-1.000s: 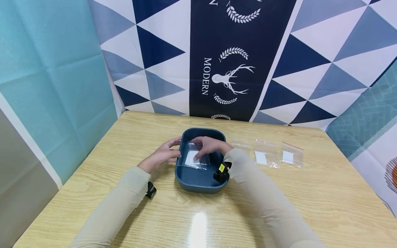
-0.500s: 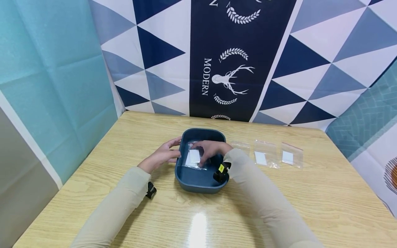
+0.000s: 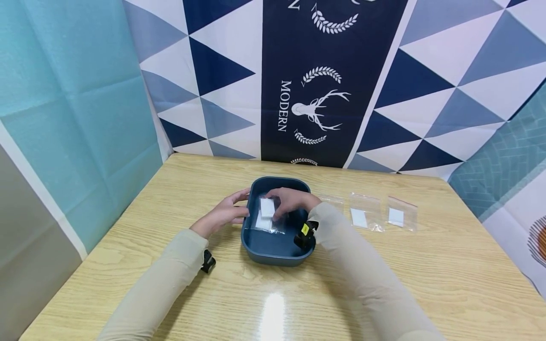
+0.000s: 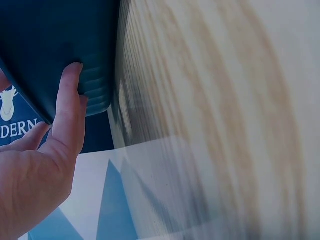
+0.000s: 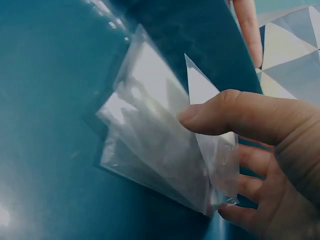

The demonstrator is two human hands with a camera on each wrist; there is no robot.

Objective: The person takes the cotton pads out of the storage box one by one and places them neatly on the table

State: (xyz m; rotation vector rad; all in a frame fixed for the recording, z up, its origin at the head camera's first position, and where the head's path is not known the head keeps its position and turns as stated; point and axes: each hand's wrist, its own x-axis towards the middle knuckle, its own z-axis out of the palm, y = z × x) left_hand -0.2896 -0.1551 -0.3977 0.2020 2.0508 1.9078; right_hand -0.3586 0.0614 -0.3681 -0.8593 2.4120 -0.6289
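Observation:
A dark blue rectangular bin (image 3: 273,259) stands on the wooden table. My left hand (image 3: 219,217) rests against its left side; in the left wrist view, straight fingers (image 4: 68,102) touch the outer wall. Inside the bin, my right hand (image 3: 292,200) pinches a small clear zip bag (image 5: 217,157) with a white card in it, thumb on the near face and fingers behind. The held bag is tilted up. Beneath it, several similar clear bags (image 5: 155,125) with white inserts lie overlapping on the bin floor. Part of the held bag is hidden by my thumb.
Right of the bin, two clear zip bags with white cards, a middle bag (image 3: 359,218) and a far-right bag (image 3: 396,217), lie flat on the table. Another clear bag (image 3: 333,201) is partly hidden behind my right wrist. Patterned cloth (image 3: 222,94) hangs behind the table.
The held bag's white card has tipped up and shows more fully above the pile, after my right hand shifted slightly right, then back. My left hand stays at the bin's side.

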